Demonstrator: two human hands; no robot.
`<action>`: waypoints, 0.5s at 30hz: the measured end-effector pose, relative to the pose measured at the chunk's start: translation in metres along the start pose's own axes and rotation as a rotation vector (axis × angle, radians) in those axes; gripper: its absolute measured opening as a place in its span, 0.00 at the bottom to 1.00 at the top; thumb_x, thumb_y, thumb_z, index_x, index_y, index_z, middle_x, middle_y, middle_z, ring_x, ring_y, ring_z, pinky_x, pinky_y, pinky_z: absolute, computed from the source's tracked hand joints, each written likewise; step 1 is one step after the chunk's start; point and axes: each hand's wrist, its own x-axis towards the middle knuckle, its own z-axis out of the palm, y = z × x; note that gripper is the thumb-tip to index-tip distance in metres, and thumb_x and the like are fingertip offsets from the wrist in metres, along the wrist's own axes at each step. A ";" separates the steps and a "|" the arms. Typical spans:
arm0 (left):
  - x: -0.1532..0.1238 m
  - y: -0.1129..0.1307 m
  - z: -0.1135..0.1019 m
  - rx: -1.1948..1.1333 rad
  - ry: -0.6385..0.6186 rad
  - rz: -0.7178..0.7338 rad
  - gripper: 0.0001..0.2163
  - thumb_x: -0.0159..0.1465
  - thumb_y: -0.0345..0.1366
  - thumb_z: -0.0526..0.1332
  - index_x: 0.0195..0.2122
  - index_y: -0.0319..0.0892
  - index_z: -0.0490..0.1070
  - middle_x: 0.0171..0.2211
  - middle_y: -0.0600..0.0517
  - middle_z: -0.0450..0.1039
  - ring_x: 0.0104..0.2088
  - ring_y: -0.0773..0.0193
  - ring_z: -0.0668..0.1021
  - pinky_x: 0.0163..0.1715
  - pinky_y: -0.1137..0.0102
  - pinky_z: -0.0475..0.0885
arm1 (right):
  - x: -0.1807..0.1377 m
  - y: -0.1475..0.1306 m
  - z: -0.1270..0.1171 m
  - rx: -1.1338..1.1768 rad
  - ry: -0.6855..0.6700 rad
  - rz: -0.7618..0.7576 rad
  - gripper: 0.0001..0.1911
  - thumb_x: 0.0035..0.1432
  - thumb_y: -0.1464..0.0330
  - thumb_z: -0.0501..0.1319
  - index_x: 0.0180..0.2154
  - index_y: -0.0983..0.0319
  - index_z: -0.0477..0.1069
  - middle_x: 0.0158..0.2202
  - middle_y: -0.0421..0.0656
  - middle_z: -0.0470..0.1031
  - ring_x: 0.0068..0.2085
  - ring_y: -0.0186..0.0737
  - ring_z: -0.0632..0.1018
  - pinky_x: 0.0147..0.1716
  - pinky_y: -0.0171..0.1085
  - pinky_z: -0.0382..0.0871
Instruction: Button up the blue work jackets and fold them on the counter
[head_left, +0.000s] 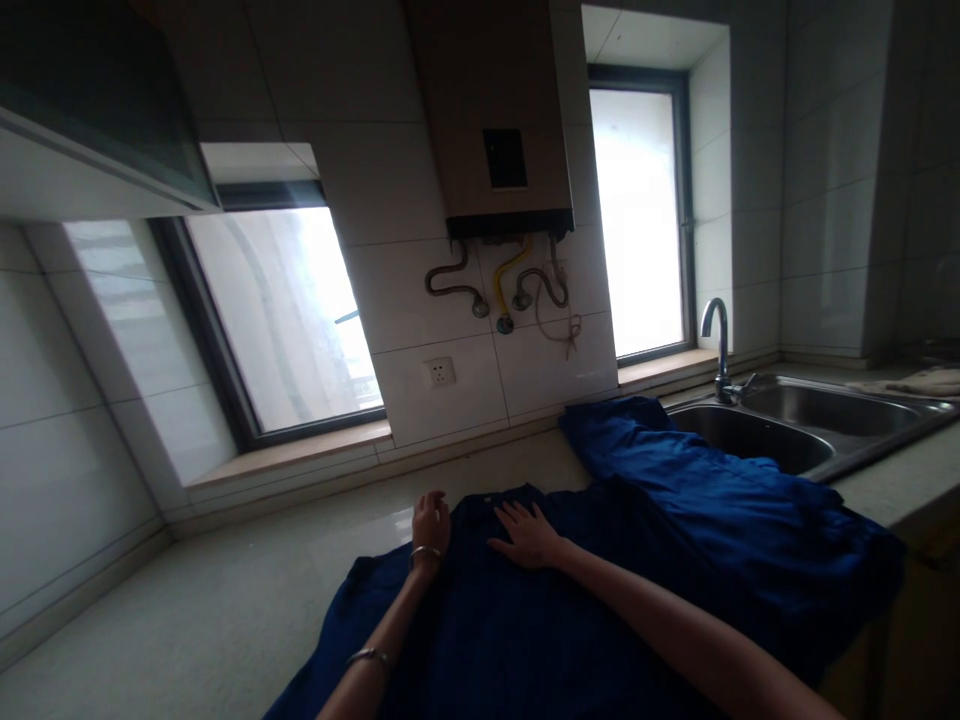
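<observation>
A dark blue garment point(480, 620) lies spread over the countertop in front of me, with a small pale label at its far edge. My right hand point(525, 535) rests flat on it near that edge, fingers spread. At the garment's far left edge is my left hand point(431, 525), its fingers bent and drawn together on the cloth; a bracelet circles the wrist and another sits on the forearm. More blue cloth point(697, 480) lies rumpled on the right, overlapping the sink's rim; whether it is a separate piece, I cannot tell.
A double steel sink point(832, 465) with a curved faucet point(720, 345) stands at the right. A water heater point(495, 110) with pipes hangs on the tiled wall above a socket point(440, 372). A cabinet point(97, 150) juts out at upper left. A light cloth point(911, 383) lies beyond the sink.
</observation>
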 end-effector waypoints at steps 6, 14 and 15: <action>0.006 -0.049 -0.082 0.072 -0.278 0.306 0.16 0.64 0.37 0.44 0.36 0.40 0.70 0.39 0.44 0.72 0.41 0.58 0.74 0.44 0.66 0.67 | -0.013 0.005 -0.026 0.153 0.078 -0.060 0.33 0.61 0.52 0.44 0.62 0.64 0.52 0.62 0.50 0.54 0.62 0.45 0.55 0.59 0.45 0.48; -0.017 -0.146 -0.161 0.222 -0.743 -0.326 0.29 0.48 0.65 0.48 0.21 0.40 0.66 0.21 0.44 0.71 0.22 0.55 0.75 0.24 0.63 0.69 | -0.094 0.065 -0.113 -0.494 0.130 -0.010 0.23 0.60 0.55 0.51 0.49 0.62 0.68 0.44 0.52 0.73 0.46 0.50 0.72 0.48 0.47 0.59; -0.026 -0.150 -0.161 0.141 -0.792 -0.397 0.31 0.44 0.67 0.49 0.22 0.40 0.67 0.21 0.45 0.71 0.20 0.57 0.74 0.21 0.65 0.68 | -0.105 0.076 -0.118 -0.549 0.152 0.017 0.22 0.60 0.55 0.51 0.49 0.62 0.68 0.43 0.52 0.73 0.46 0.50 0.71 0.47 0.47 0.59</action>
